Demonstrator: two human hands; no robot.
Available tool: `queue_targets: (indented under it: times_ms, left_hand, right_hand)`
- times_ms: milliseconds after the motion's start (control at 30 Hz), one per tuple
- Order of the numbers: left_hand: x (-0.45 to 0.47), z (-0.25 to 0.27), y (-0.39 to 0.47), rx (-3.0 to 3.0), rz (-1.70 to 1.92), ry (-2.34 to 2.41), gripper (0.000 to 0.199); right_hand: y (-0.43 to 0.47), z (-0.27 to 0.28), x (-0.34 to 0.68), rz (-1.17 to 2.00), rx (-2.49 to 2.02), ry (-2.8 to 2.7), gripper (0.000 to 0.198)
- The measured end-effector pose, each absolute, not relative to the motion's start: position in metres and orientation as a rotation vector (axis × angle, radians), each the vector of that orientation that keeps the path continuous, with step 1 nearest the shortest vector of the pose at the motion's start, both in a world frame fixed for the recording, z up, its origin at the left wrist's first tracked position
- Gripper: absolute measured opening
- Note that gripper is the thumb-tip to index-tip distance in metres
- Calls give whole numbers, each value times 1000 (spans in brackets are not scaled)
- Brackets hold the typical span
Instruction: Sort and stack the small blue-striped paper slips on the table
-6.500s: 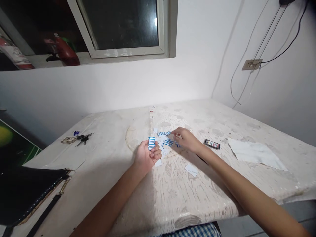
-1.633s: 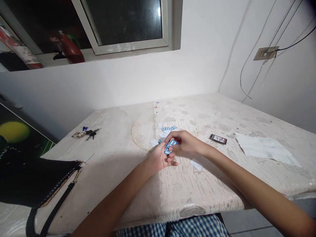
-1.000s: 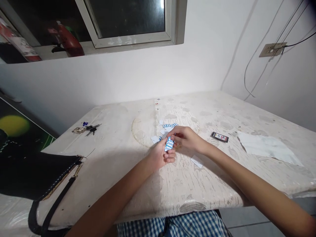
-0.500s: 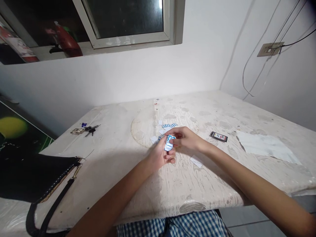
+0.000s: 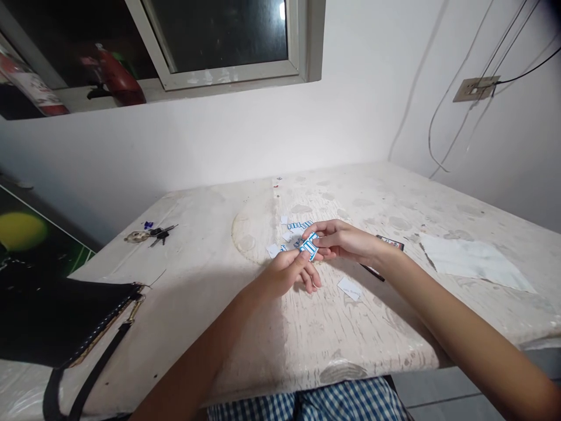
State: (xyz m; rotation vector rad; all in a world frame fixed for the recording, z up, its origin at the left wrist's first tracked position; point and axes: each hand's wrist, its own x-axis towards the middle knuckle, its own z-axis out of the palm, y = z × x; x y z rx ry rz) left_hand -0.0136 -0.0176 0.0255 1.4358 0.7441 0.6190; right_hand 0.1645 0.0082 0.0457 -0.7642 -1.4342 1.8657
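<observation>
Left hand (image 5: 287, 273) and right hand (image 5: 344, 241) pinch a blue-and-white card (image 5: 310, 247) above the bench (image 5: 385, 339)

Checked cloth (image 5: 350, 400) shows below the bench's near edge. A white slip (image 5: 349, 289) lies just nearer than the hands. The left thumb presses the card's near edge; the right hand grips its right side. One card or a stack, I cannot tell. Just beyond lie scattered paper pieces (image 5: 294, 225); farthest back, a window (image 5: 223, 35)

"Can we read any text?"
"None: the writing on the white card (image 5: 349, 289) is too small, and we cannot make out words on the held card (image 5: 309, 245)."
</observation>
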Motion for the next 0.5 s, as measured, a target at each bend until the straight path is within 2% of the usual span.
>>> queue_targets:
  times_ms: [233,500]
  left_hand:
    - [-16,23,-15,1496,628,760,46]
    - [-16,16,-15,1705,716,899,39]
  right_hand:
    - [3,48,159,1798,-783,-1457,25]
    - [1,45,152,1770,-817,-1439,17]
